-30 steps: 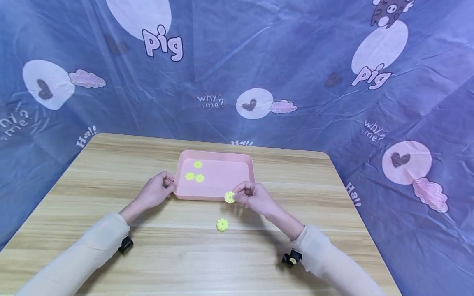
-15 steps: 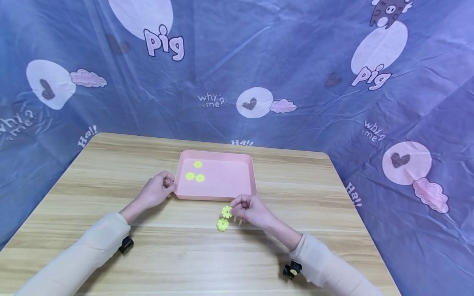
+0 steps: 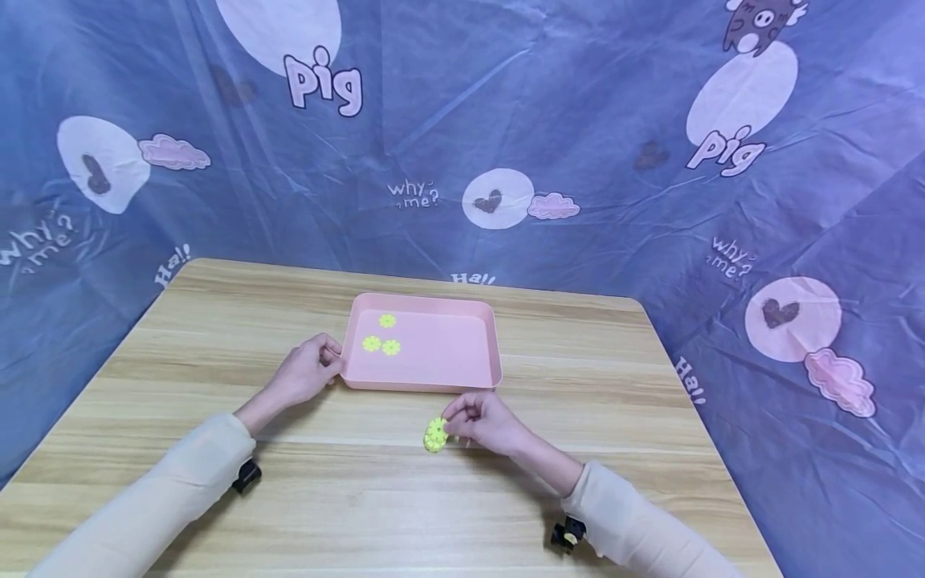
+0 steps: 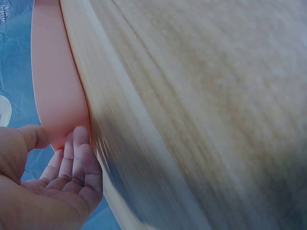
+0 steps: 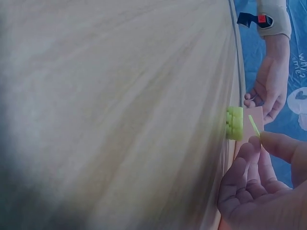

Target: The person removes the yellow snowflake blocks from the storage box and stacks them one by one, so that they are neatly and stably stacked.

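My left hand (image 3: pixel 307 373) grips the left front corner of a pink tray (image 3: pixel 451 349); in the left wrist view the thumb is at the rim and the fingers lie against the outer wall. Between thumb and fingertip, my right hand (image 3: pixel 487 425) pinches a thin yellow-green notched disc (image 5: pixel 253 125), a flower-like snowflake building piece. That piece is just above a small stack of similar discs (image 5: pixel 234 123) in front of the tray; the head view shows it overlapping the stack. A gap separates them in the right wrist view.
Three loose yellow discs (image 3: pixel 391 348) lie flat in the tray's left part. The wood-grain table (image 3: pixel 347 498) ends at a blue printed cloth (image 3: pixel 607 201) behind and at the sides. Black wrist cameras (image 3: pixel 568 533) hang beneath both sleeves.
My right hand has brought the pinched disc from the tray's front rim toward me and slightly left, over the stack. The left hand stays at the tray corner.
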Motion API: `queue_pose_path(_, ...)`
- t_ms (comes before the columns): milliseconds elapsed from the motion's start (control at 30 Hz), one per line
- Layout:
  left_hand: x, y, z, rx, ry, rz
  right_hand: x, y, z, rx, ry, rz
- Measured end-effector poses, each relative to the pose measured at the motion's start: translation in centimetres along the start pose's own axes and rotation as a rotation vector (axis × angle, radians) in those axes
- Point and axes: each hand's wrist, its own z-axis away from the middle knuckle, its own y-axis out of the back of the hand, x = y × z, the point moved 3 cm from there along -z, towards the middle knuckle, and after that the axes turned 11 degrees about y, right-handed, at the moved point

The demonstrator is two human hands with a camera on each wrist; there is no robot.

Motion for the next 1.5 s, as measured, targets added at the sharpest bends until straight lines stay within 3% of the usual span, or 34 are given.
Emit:
queue_pose_path(300, 0.0, -0.1, 0.1, 0.004, -0.003, -0.001, 0.2, -0.3, 0.3, 0.001, -0.024, 0.015)
queue_pose_path(633, 0.0, -0.2, 0.3, 0.003, -0.001, 0.005, 0.1, -0.4, 0.5, -0.027, 0.018, 0.097)
queue_pose_path(1333, -0.1, -0.2, 0.2, 0.007, 0.004, 0.004, 0.0, -0.3, 0.2, -0.029, 0.017, 0.112)
queue_pose_path(1500, -0.1, -0.3, 0.2, 0.008, -0.001, 0.010, -1.0, 0.3, -0.5, -0.045, 0.068, 0.176)
